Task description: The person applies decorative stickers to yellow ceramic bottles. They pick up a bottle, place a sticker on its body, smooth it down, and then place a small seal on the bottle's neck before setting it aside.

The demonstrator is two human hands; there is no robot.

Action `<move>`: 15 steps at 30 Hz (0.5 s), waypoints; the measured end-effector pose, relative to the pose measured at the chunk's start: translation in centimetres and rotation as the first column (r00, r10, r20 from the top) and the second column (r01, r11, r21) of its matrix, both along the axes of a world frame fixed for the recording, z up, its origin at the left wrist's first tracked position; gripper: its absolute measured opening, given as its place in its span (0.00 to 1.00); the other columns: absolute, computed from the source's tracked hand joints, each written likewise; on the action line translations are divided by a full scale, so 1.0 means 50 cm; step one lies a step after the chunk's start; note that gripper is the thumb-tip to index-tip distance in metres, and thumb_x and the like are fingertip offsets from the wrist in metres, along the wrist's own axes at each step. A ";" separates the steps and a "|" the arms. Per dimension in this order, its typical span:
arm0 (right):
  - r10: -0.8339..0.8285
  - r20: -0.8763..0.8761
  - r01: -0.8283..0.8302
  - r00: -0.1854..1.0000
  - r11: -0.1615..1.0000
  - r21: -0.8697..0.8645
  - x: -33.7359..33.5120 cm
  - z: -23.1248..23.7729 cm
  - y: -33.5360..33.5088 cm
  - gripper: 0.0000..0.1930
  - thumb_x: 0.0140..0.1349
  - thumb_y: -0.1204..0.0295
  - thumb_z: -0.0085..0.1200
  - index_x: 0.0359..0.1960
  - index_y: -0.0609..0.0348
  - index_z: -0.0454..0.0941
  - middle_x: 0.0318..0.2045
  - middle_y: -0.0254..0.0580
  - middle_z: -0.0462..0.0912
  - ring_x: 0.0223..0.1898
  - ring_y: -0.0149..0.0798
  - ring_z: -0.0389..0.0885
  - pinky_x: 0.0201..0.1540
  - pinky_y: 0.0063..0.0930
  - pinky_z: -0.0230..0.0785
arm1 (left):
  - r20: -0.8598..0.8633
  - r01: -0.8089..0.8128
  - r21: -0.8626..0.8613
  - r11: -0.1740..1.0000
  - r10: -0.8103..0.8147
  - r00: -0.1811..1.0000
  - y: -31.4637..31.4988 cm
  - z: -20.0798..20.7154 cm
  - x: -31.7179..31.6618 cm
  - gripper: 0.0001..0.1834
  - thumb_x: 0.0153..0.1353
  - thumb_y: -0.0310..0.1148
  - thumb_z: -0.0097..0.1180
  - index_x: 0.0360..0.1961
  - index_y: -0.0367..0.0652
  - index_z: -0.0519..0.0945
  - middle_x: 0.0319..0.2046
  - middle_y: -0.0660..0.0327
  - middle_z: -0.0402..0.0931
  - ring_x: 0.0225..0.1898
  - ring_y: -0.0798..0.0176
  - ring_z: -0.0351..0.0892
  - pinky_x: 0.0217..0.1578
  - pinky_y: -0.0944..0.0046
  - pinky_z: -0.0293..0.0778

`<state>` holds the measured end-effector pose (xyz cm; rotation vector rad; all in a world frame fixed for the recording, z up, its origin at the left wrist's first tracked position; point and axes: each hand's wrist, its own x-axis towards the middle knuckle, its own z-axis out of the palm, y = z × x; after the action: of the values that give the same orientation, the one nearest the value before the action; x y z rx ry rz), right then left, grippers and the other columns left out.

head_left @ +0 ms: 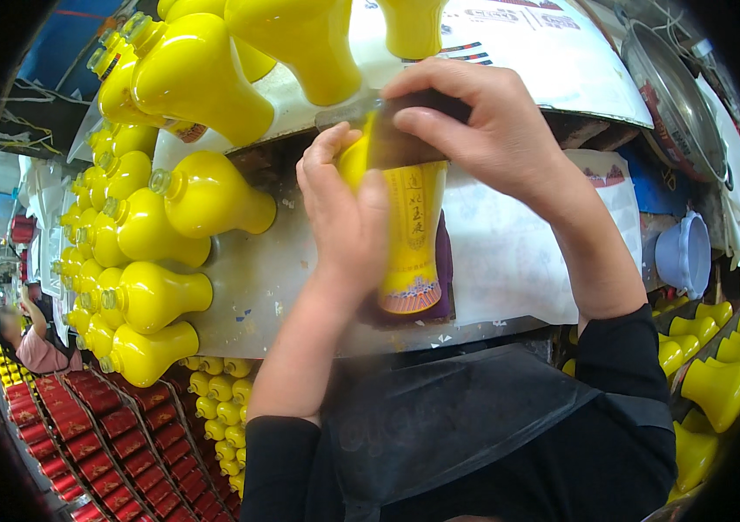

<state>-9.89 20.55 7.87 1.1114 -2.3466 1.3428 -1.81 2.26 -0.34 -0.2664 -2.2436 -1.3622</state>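
A glossy yellow bottle lies on a purple cloth in front of me, its wide shoulder away from me. Dark writing and a patterned band at the near end decorate its side. My left hand wraps around the bottle's left side near the shoulder. Above it, my right hand pinches a thin dark brown sheet or blade between thumb and fingers, against the upper part of the bottle. Motion blurs this piece, so its exact kind is unclear. The bottle's mouth is mostly hidden.
Several plain yellow bottles lie stacked at the left, with more on a raised white board at the back. White paper covers the table's right. Beyond stand a pale blue bucket and a metal pan. Red racks and another person are far left.
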 end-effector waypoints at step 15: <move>-0.107 -0.180 0.132 0.978 0.982 0.135 -0.007 -0.014 -0.025 0.10 0.66 0.74 0.62 0.47 0.60 0.82 0.37 0.48 0.86 0.37 0.47 0.88 0.42 0.31 0.81 | 0.190 -0.113 0.213 0.971 0.073 0.979 0.022 0.058 -0.022 0.35 0.57 0.31 0.62 0.65 0.36 0.65 0.47 0.53 0.71 0.49 0.55 0.72 0.57 0.54 0.70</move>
<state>-10.22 19.30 7.18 1.0592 -2.3728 1.0063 -2.92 3.35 2.57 0.0426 -2.1886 -1.6263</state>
